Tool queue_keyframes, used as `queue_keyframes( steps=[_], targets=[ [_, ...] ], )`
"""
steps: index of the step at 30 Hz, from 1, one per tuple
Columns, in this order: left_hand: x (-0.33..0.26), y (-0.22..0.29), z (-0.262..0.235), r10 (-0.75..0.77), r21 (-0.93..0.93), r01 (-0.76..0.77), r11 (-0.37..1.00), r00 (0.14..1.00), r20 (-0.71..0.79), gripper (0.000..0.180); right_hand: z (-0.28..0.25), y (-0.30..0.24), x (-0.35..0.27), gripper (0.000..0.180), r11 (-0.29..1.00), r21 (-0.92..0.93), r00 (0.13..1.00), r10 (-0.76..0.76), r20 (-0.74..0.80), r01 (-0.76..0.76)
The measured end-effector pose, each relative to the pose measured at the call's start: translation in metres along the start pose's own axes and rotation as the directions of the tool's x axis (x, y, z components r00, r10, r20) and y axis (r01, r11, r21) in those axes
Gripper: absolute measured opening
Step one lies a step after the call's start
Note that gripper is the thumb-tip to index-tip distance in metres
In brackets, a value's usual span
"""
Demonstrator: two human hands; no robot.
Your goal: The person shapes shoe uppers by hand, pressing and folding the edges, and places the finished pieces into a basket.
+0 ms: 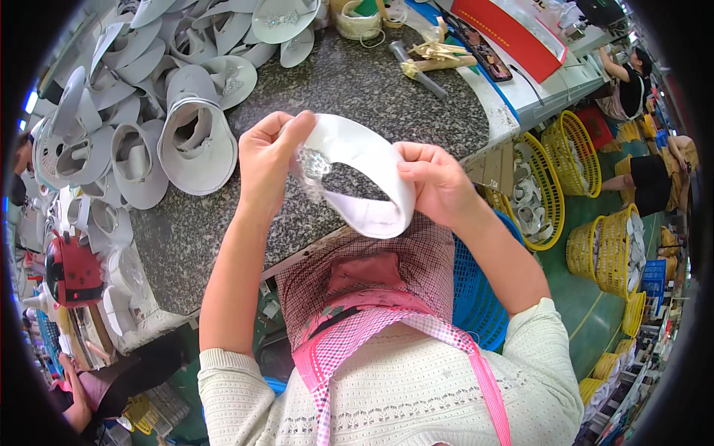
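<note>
Above the near edge of the dark speckled stone table, both hands hold a white shoe upper, a curved band with an open middle. My left hand pinches its left end, thumb on top, beside a cluster of clear sparkling stones. At the right side, the fingers and thumb of my right hand are closed on the band. Close by on the table's left lies a heap of similar white uppers, some with sparkling ornaments.
A hammer, light wooden sticks and a red box lie toward the back right. Yellow baskets of white pieces stand on the right floor; a blue basket is beside my lap. Other people work at both sides.
</note>
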State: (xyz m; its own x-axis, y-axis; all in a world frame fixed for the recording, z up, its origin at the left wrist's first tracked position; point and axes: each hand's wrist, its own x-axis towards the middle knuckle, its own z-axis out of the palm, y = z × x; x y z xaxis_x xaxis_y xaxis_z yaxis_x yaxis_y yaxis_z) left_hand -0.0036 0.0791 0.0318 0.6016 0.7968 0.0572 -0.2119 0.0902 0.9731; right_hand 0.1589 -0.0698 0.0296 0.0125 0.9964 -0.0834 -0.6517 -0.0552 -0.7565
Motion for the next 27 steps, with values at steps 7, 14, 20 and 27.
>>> queue_keyframes(
  steps=[7, 14, 20, 27],
  targets=[
    [0.018, 0.015, 0.028, 0.128, 0.394, -0.058, 0.917, 0.98, -0.153, 0.032, 0.025, 0.038, -0.007, 0.015, 0.906, -0.317, 0.915, -0.351, -0.197, 0.279],
    [0.025, 0.001, 0.028, 0.108, 0.465, -0.064, 0.883, 0.992, -0.067, 0.033, 0.02, 0.053, -0.007, 0.012, 0.903, -0.279, 0.882, -0.398, -0.253, 0.327],
    [0.019, 0.001, 0.035, 0.153, 0.416, -0.117, 0.902, 0.987, -0.054, 0.034, 0.012, 0.055, -0.004, 0.022, 0.951, -0.122, 0.87, -0.309, -0.386, 0.283],
    [0.015, 0.0, 0.03, 0.157, 0.448, -0.12, 0.886, 0.986, -0.047, 0.03, -0.01, 0.029, 0.001, 0.03, 0.95, -0.263, 0.976, -0.199, -0.092, 0.169]
  ],
)
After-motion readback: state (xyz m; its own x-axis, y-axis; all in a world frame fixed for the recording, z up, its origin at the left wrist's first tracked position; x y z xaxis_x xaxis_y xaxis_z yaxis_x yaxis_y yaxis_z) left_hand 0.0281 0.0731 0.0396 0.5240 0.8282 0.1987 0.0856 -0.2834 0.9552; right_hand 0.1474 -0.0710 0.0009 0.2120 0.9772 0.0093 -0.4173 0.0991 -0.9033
